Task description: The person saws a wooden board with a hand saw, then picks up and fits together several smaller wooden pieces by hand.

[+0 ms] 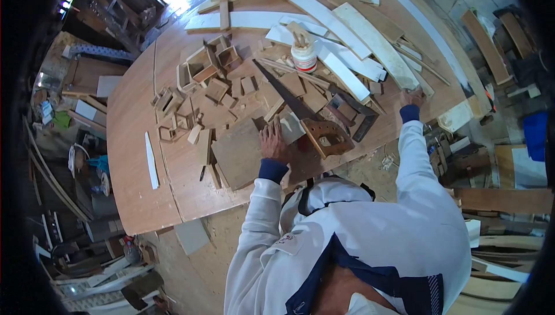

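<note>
My left hand (273,144) rests on a flat brown board (240,156) near the table's front edge, its fingers stretched out and slightly apart. Right beside it lies a handsaw with a wooden handle (327,138), its dark blade (283,92) pointing away to the left. With my arm stretched out to the right, my right hand (411,98) is at the near end of a long pale wooden board (376,46). Its fingers look curled around that end, though they show only small. A dark-framed tool (364,119) lies between the saw and my right hand.
The large wooden table (133,159) carries small wooden box pieces (205,63), offcuts and several long white strips (231,21). A white tub (304,59) stands among them. Stacked lumber (503,199) is at the right; tools and scraps crowd the floor at the left.
</note>
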### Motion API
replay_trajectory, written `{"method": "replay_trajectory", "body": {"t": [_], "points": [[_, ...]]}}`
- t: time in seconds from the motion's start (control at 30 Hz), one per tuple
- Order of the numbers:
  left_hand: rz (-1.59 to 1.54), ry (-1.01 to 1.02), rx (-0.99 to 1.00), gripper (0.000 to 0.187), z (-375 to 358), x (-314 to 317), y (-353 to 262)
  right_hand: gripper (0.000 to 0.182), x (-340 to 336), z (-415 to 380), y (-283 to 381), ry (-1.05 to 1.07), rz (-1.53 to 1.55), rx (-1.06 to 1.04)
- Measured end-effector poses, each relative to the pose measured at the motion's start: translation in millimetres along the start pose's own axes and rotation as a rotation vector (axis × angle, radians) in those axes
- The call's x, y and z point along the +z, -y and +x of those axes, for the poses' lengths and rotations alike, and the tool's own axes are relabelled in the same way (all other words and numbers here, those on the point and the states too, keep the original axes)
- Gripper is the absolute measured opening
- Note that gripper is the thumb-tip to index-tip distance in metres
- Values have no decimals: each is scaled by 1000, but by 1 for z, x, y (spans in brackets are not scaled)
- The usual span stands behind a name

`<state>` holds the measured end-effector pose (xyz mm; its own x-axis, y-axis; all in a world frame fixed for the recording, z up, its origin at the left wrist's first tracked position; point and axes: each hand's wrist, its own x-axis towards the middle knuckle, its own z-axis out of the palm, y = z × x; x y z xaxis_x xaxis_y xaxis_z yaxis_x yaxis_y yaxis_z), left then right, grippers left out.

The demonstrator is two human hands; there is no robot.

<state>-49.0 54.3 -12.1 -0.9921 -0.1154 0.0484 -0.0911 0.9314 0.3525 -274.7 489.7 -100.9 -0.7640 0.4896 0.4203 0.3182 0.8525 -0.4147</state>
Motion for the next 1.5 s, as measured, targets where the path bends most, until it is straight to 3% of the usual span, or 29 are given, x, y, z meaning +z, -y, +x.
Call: {"method": "replay_trajectory", "body": {"t": [0.03,0.1,0.13,0.17,0.23,0.37,0.43,0.5,0.57,0.63,0.67,0.7,0.77,0.83,0.87,0.93,0.97,1.0,1.03,1.1,1.17,1.23,1.27,1.33,1.47,1.5], "points": [[2,2,-16,91,2,-3,0,55,-34,-11,30,13,3,-10],[17,19,8,90,3,-11,0,57,-95,-31,83,171,533,29],[90,5,29,90,1,-20,-2,56,-93,-37,86,131,434,-115],[93,5,19,90,3,-24,0,56,-92,-43,91,140,438,-119],[146,7,34,89,4,-32,4,49,-114,-71,124,225,559,-322],[217,41,-5,87,7,-64,3,30,-145,-129,170,550,715,-659],[65,5,-55,95,9,-68,19,30,-145,-162,179,662,783,-647],[-113,-86,28,100,2,-75,32,32,-154,-183,190,783,823,-607],[-614,-28,63,104,-7,-84,41,34,-163,-201,208,902,857,-555],[-743,15,64,104,-9,-80,48,41,-177,-216,230,994,979,-448],[-1043,70,66,103,-10,-77,50,53,-166,-228,233,916,997,-506],[-1344,129,67,103,-11,-80,46,53,-171,-235,243,909,992,-505],[-1467,163,36,97,-18,-90,44,61,-181,-249,261,1002,1044,-355],[-1573,349,29,80,-23,-100,48,64,-182,-262,272,945,932,-460],[-1514,392,-9,60,-29,-104,54,63,-178,-269,279,923,1020,-479],[-1654,437,-106,53,-37,-92,78,59,-173,-280,287,919,1104,-509],[-1786,485,-211,47,-42,-85,90,59,-174,-285,290,914,1101,-509],[-1875,392,-211,35,-45,-93,84,57,-175,-290,291,985,1163,-373],[-1877,403,-206,35,-48,-86,95,56,-175,-295,292,1050,1221,-232],[-1884,400,-294,28,-50,-75,117,55,-172,-305,291,971,1205,-237],[-1753,477,-292,24,-54,-77,129,52,-175,-313,290,1001,1285,-77],[-1797,282,-319,25,-54,-77,119,51,-175,-321,288,1002,1315,-25],[-1804,288,-316,25,-55,-82,120,51,-175,-325,287,984,1281,-14],[-1351,297,-303,28,-57,-96,120,51,-172,-333,285,969,1242,-6],[-1113,99,-153,30,-52,-62,138,51,-155,-345,283,1004,1161,31],[-922,62,-138,30,-52,-65,138,50,-155,-348,284,1026,1176,65]]}}
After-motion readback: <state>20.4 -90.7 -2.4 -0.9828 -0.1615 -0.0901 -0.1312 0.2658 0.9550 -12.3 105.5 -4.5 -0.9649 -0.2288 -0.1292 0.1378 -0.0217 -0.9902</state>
